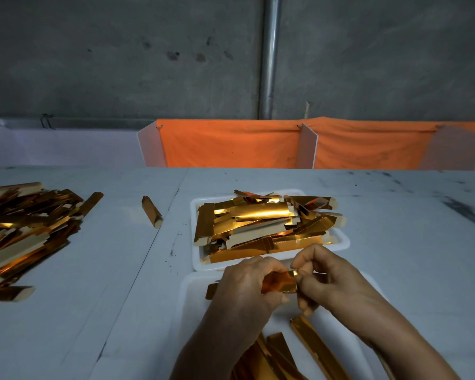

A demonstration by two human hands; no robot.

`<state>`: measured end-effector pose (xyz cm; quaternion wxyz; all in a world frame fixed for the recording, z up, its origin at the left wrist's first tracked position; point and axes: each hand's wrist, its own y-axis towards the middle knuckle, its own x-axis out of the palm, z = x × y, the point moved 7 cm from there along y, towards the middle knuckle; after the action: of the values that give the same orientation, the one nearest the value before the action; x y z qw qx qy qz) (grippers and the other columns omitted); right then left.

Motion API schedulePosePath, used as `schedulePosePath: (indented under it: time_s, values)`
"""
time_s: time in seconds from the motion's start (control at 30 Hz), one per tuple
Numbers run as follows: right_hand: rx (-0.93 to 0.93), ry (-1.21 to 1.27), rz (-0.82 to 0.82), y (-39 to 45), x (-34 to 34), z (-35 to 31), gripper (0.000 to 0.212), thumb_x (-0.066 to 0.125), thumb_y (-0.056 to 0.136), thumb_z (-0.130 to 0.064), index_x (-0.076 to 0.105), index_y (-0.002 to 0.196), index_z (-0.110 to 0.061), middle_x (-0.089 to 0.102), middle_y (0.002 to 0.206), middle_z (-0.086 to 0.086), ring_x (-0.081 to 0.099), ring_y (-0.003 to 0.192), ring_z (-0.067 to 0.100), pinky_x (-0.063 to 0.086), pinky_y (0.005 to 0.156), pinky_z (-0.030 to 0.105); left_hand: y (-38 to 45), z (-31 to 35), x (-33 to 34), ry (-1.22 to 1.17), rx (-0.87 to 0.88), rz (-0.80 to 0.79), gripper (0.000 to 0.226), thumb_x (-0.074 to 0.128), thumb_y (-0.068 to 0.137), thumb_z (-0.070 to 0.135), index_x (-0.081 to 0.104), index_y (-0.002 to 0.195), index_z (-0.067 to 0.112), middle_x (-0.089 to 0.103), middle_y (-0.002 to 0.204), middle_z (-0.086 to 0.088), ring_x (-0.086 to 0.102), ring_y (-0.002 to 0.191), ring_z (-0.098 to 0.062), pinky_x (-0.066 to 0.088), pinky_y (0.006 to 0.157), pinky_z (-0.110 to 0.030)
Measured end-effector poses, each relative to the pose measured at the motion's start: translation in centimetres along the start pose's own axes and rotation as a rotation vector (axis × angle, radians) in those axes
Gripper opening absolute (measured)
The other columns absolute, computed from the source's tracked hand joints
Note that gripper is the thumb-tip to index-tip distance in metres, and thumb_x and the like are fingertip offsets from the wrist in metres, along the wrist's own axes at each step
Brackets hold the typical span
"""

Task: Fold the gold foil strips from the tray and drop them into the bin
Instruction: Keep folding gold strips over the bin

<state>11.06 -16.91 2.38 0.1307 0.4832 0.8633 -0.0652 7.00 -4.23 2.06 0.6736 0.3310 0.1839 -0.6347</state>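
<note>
A white tray (343,244) in the middle of the table holds a heap of several flat gold foil strips (261,215). Just in front of it, over a second white bin (195,294), both hands grip one gold foil strip (279,282). My left hand (244,286) wraps its left part, whose end sticks out at the left. My right hand (324,278) pinches its right end between thumb and fingers. Several folded gold strips (310,341) lie in the near bin below my wrists.
A large loose pile of gold strips (25,231) covers the table's left side. One single folded strip (151,211) lies between that pile and the tray. Orange cloth (231,144) with white dividers stands behind the table, before a grey wall.
</note>
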Motion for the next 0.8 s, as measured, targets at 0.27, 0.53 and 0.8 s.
schedulePosePath:
  time_s: [0.27,0.53,0.8]
  values:
    - [0.040,0.520,-0.120,0.1,0.2,-0.3,0.015,0.059,0.081,-0.013,0.069,0.091,-0.007,0.051,0.058,0.009,0.052,0.045,0.015,0.047,0.045,0.023,-0.2,-0.1,-0.6,-0.283,-0.007,-0.010,0.036,0.074,0.077,0.036,0.056,0.096,0.061,0.054,0.102,0.040,0.041,0.103,0.020,0.044,0.078,-0.007]
    - [0.005,0.460,-0.095,0.4,0.3,0.1,0.012,0.067,0.076,-0.021,0.068,0.082,-0.010,0.047,0.059,0.009,0.047,0.046,0.014,0.044,0.048,0.023,-0.3,0.0,-0.6,-0.397,-0.036,-0.032,0.038,0.077,0.075,0.028,0.063,0.092,0.060,0.065,0.099,0.026,0.058,0.099,0.004,0.050,0.085,-0.022]
    - [0.115,0.448,-0.097,0.6,1.0,1.3,0.037,0.062,0.079,-0.043,0.062,0.089,-0.007,0.059,0.068,0.014,0.061,0.057,0.020,0.051,0.054,0.026,-0.2,0.2,-0.6,-0.412,-0.070,0.026,0.034,0.076,0.076,0.021,0.063,0.095,0.047,0.065,0.103,0.018,0.059,0.103,-0.004,0.052,0.091,-0.034]
